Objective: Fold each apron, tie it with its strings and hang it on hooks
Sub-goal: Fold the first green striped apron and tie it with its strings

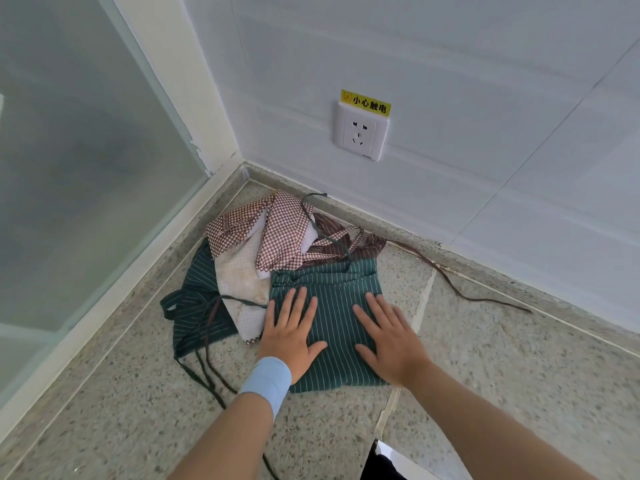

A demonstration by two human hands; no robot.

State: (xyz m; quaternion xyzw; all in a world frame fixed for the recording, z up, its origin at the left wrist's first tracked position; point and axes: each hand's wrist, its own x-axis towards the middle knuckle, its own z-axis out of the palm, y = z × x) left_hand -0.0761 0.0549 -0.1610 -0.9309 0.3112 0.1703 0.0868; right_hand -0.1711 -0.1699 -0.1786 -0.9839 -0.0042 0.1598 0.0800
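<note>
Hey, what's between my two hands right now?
Only the green striped apron itself: left hand and right hand both press flat on it, and the head view shows bare striped cloth between them.

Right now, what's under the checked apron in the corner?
The checked apron lies over a dark green striped apron showing at its left and a brown striped apron showing at its right. How far either runs beneath, and anything else there, is covered.

Single head-worn view, looking forward and steeply down, close above the left grip (291,332) and right grip (391,344), wall corner (242,161) beyond them
</note>
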